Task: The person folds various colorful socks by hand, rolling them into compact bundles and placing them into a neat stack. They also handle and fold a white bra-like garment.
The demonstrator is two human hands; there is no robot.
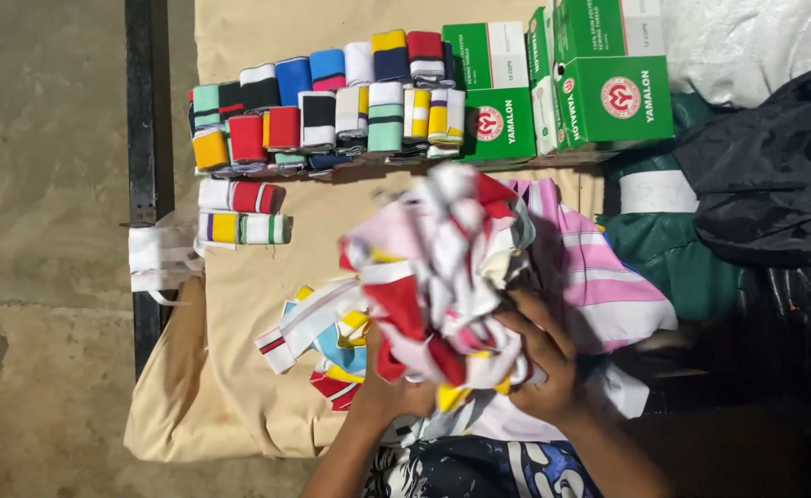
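Both hands grip 1 bundle of striped cloth bands, a jumble of red, white, pink and yellow pieces lifted above the tan cloth that covers the table. The left hand is closed on the bundle's lower left edge, fingers hidden under the fabric. The right hand is closed on its lower right edge, fingers curled into the folds.

Just left of the left hand, loose bands in white, blue, yellow and red lie scattered on the tan cloth. Just beyond the right hand, partly behind the bundle, lies a pink and white striped garment.

Further from the left hand, 2 folded bands lie 1 below the other, and white strips hang at the table's edge. Beyond those, 2 rows of folded coloured bands stand packed side by side. Far beyond the right hand stand green boxes, touching the rows' right end. To the right of the right hand sit a dark green bag and black plastic.
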